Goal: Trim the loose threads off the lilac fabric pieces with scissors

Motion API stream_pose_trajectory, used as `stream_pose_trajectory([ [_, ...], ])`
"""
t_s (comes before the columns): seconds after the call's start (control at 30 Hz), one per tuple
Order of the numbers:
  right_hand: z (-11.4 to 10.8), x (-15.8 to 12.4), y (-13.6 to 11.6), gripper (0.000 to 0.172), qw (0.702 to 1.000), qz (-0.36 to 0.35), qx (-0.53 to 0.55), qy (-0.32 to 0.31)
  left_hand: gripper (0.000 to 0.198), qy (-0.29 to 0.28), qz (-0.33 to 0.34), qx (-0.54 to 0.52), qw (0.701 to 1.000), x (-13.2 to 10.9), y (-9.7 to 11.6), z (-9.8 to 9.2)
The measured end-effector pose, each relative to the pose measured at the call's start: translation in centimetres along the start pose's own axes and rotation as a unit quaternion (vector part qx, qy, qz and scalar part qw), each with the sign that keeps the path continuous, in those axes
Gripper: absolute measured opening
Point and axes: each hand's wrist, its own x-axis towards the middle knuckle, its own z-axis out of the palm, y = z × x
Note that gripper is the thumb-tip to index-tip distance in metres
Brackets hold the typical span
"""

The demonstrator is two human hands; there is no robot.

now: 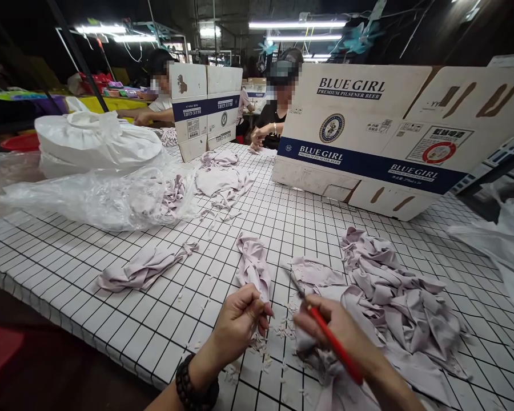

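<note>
My left hand [240, 319], with a dark beaded bracelet on its wrist, is closed on the near end of a pale lilac fabric piece [255, 260] lying on the table. To its right, my right hand [329, 322] grips a red-handled tool [336, 348] with a thin, dark pointed metal end. That end is blurred, so its exact kind is unclear; it points away, apart from the held fabric. Close by the right hand lies a heap of lilac fabric pieces [394, 291]. Small pale scraps [261, 345] are scattered below my hands.
A single folded fabric piece [139, 268] lies left on the checked tablecloth [89, 319]. Behind it are a clear plastic bag [89, 200] and a white bundle [98, 140]. Cardboard panels [360, 125] stand upright across the table, with two people working behind them.
</note>
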Motion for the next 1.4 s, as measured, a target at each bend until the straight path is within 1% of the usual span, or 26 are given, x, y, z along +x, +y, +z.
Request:
stream_pose_trajectory([
  [0.03,-0.8,0.6,-0.3,0.039,0.999,0.023,0.024,0.005,0.045,0.001,-0.004,-0.001,1.000,-0.1,0.1,0.0],
  [0.1,-2.1,2.3,-1.1,0.040,0.998,0.052,0.013,0.045,0.046,0.002,-0.015,0.002,1.000,-0.4,0.0,-0.1],
  [0.17,-2.0,4.5,-2.0,0.037,0.995,0.064,-0.010,0.075,0.047,0.003,-0.023,0.008,1.000,-0.7,-0.2,-0.1],
  [0.23,-0.5,7.1,-2.7,0.031,0.995,0.067,-0.027,0.062,0.048,0.002,-0.026,0.012,1.000,-1.0,-0.7,-0.1],
  [0.3,2.1,9.6,-3.2,0.030,0.995,0.075,-0.048,0.050,0.049,0.002,-0.023,0.018,1.000,-1.3,-1.3,-0.2],
  [0.37,4.6,11.7,-3.5,0.029,0.994,0.074,-0.061,0.055,0.049,0.006,-0.014,0.032,0.999,-1.6,-1.7,-0.4],
  [0.43,5.9,13.1,-3.9,0.026,0.995,0.064,-0.057,0.058,0.047,0.016,-0.002,0.047,0.999,-1.8,-1.9,-1.0],
  [0.47,5.8,13.5,-4.3,0.025,0.996,0.055,-0.048,0.057,0.046,0.022,0.007,0.054,0.998,-1.8,-1.9,-1.4],
  [0.53,4.2,13.5,-5.3,0.025,0.998,0.029,-0.016,0.060,0.042,0.037,0.025,0.063,0.997,-1.7,-1.4,-2.6],
  [0.67,-1.5,12.1,-7.8,0.030,0.993,-0.034,0.036,0.104,0.036,0.065,0.064,0.077,0.993,-1.1,0.4,-4.8],
  [0.7,-2.3,11.8,-8.2,0.031,0.992,-0.041,0.037,0.114,0.036,0.063,0.070,0.082,0.992,-0.9,0.8,-5.0],
  [0.73,-2.5,11.4,-8.3,0.033,0.992,-0.041,0.032,0.118,0.035,0.057,0.073,0.089,0.992,-0.7,1.0,-5.1],
  [0.77,-2.1,11.2,-8.2,0.033,0.993,-0.035,0.023,0.114,0.035,0.046,0.075,0.100,0.991,-0.6,1.2,-4.9],
  [0.8,-1.1,11.1,-7.7,0.034,0.994,-0.025,0.012,0.105,0.035,0.033,0.075,0.117,0.990,-0.6,1.1,-4.6],
  [0.83,0.5,11.2,-7.1,0.034,0.996,-0.009,-0.002,0.088,0.035,0.020,0.073,0.140,0.987,-0.6,1.0,-4.3],
  [0.9,4.3,11.6,-5.5,0.034,0.997,0.018,-0.031,0.070,0.035,0.003,0.069,0.191,0.979,-1.1,0.3,-3.4],
  [0.97,7.6,12.1,-4.1,0.028,0.995,0.027,-0.046,0.085,0.035,0.001,0.065,0.223,0.973,-1.6,-0.4,-3.0],
  [1.0,8.6,12.4,-3.8,0.023,0.994,0.030,-0.046,0.092,0.035,0.007,0.065,0.227,0.972,-1.9,-0.6,-3.0],
  [1.03,9.0,12.6,-3.7,0.019,0.994,0.030,-0.043,0.098,0.035,0.016,0.065,0.224,0.972,-2.1,-0.7,-3.3],
  [1.07,8.7,12.8,-3.9,0.017,0.994,0.029,-0.034,0.102,0.035,0.028,0.066,0.218,0.973,-2.2,-0.6,-3.7],
  [1.1,7.8,12.8,-4.4,0.017,0.994,0.025,-0.020,0.105,0.034,0.043,0.068,0.212,0.974,-2.2,-0.4,-4.3],
  [1.13,6.5,12.8,-5.1,0.018,0.994,0.017,-0.002,0.108,0.033,0.060,0.069,0.204,0.975,-2.2,0.0,-5.0],
  [1.23,0.8,11.8,-8.1,0.030,0.989,-0.036,0.069,0.126,0.031,0.104,0.083,0.207,0.969,-1.3,1.8,-7.3],
  [1.3,-2.8,10.5,-10.0,0.035,0.982,-0.068,0.105,0.142,0.032,0.135,0.104,0.244,0.955,-0.2,3.1,-8.6],
  [1.37,-5.4,9.1,-11.1,0.040,0.975,-0.089,0.129,0.157,0.032,0.166,0.123,0.280,0.938,1.1,4.1,-9.7],
  [1.4,-6.3,8.4,-11.3,0.040,0.971,-0.098,0.144,0.164,0.032,0.180,0.126,0.292,0.931,1.9,4.5,-10.1],
])
